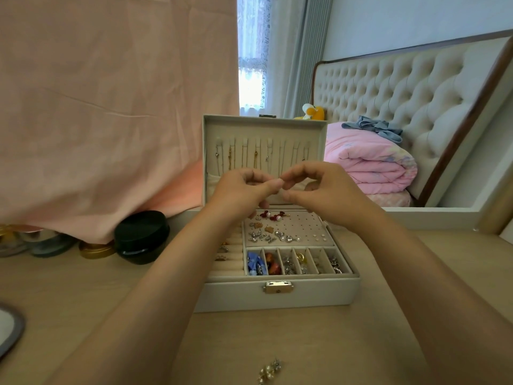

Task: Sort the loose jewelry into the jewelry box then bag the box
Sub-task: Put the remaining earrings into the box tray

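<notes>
In the middle of the frame both hands are hovering above the open jewelry box [277,294], fingertips meeting in front of its raised lid [263,126]. The left hand [244,190] is pinching thumb against forefinger, and the right hand [319,190] is curling its fingers toward the same spot; whatever is being pinched between them is too small to make out, so I cannot tell what either hand is grasping. The box is sitting on a light wooden table [319,343], centre and slightly right, its metal clasp [278,287] facing the lower edge of the frame. Thin necklaces [230,159] are hanging in a row inside the lid. In the tray, a perforated earring panel [302,226] is carrying studs and small charms along its left and lower parts, while a row of narrow compartments [298,261] below it is holding blue, red, silver and gold pieces. Ring rolls [227,257] are lying at the tray's left, partly behind the left forearm. At the bottom centre of the frame, loose pearl earrings [269,370] are lying on the table, well apart from the box. A black round jar [141,237] is standing at centre left under a hanging pink cloth [111,107], with a gold lid [95,250] just beside it. In the right of the frame a folded pink quilt [369,162] is resting against a tufted headboard [402,93].
</notes>
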### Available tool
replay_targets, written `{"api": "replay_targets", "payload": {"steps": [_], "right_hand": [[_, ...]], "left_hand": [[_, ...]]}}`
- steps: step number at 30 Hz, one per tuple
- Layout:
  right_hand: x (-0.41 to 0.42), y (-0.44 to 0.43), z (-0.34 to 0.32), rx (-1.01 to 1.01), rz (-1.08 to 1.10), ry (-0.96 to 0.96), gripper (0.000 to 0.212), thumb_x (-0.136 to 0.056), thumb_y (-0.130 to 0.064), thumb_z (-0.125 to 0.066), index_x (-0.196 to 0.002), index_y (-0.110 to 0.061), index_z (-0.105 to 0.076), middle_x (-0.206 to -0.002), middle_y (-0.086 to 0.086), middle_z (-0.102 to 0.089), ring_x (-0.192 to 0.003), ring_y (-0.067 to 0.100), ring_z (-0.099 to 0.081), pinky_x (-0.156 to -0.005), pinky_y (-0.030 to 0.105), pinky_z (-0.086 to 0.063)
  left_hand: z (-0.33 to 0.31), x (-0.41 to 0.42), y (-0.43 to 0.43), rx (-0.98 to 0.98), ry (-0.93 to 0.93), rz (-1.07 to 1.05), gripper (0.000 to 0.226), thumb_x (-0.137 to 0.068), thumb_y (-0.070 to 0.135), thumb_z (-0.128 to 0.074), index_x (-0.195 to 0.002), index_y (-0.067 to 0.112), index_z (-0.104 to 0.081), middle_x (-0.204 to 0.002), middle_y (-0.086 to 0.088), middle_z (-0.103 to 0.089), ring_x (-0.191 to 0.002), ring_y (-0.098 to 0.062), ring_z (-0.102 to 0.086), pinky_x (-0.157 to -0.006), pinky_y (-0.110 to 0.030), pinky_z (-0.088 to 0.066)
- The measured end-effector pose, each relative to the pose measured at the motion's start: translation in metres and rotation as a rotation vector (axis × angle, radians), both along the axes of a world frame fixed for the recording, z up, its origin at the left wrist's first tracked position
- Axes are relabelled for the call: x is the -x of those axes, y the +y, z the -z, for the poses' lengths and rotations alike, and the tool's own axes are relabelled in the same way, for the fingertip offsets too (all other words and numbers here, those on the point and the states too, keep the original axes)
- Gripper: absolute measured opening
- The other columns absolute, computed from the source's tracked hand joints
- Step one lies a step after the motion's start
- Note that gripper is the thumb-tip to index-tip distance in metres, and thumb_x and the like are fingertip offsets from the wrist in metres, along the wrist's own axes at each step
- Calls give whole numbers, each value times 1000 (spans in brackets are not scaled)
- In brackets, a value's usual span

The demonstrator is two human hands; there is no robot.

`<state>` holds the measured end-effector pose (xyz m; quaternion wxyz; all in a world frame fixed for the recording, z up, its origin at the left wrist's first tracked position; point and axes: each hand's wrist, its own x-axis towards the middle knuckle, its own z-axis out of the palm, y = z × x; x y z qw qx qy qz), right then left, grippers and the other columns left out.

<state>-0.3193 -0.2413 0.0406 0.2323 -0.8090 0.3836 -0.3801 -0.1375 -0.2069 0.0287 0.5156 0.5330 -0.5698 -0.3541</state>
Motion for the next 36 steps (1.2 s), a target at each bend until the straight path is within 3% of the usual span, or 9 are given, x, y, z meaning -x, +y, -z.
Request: {"api": "replay_targets", "payload": {"steps": [4,8,12,16,20,25,32,34,36], "right_hand": [[-4,7,-1,4,24,-101,18,-78,-20,-85,-90,-28,-75,-85,-7,-75,-53,7,-58,-58,23,-56],[-4,5,2,17,90,-181,11,-78,-22,-85,-84,-28,-78,-78,-8,-74,-52,4,-59,-56,20,-53],[-2,4,6,13,132,-225,18,-84,-15,-80,-84,-33,-77,-79,-9,-74,-51,-2,-60,-52,17,-49],[-2,1,11,111,242,-146,16,-86,-20,-76,-92,-34,-78,-80,-16,-73,-64,-9,-62,-64,17,-51],[-3,1,12,160,257,-98,16,-84,-19,-76,-95,-30,-78,-80,-16,-72,-61,-13,-57,-63,11,-43],[-3,2,6,38,124,-161,17,-84,-12,-77,-93,-26,-79,-72,-14,-72,-55,-6,-57,-57,9,-43],[5,0,7,-181,86,-240,15,-81,-12,-82,-96,-11,-79,-52,-12,-65,-42,1,-50,-45,14,-41],[6,-2,10,-174,104,-201,12,-82,-13,-82,-93,-15,-80,-58,-14,-68,-47,-2,-56,-50,11,-43],[8,-5,14,-114,149,-64,12,-81,-16,-83,-83,-27,-79,-67,-16,-71,-60,-8,-62,-60,9,-45]], "left_hand": [[-1,4,2,-23,39,17,15,-88,35,-74,-98,23,-74,-87,8,-75,-68,-4,-66,-56,-17,-52],[-2,8,4,-33,83,38,15,-89,36,-73,-98,24,-75,-91,9,-77,-69,-4,-68,-56,-18,-53],[-5,9,5,-38,89,67,18,-94,34,-67,-107,24,-75,-97,12,-77,-74,-7,-71,-57,-18,-53],[-3,12,6,-17,56,77,17,-92,27,-71,-108,28,-76,-93,9,-77,-78,-8,-73,-57,-16,-53],[-1,17,5,9,77,21,17,-89,17,-74,-105,24,-76,-88,5,-77,-69,-7,-69,-55,-16,-50],[-1,17,5,22,110,-46,11,-87,15,-76,-97,18,-74,-83,1,-74,-58,-3,-62,-51,-13,-47],[-1,12,3,125,-153,-26,10,-87,21,-77,-91,28,-72,-83,4,-75,-71,-9,-71,-67,-24,-60],[0,9,2,120,-260,8,12,-90,23,-74,-100,29,-70,-89,8,-74,-79,-7,-69,-73,-25,-59],[4,6,1,113,-488,22,16,-94,23,-68,-109,31,-68,-100,14,-69,-89,-1,-64,-81,-23,-54]]}}
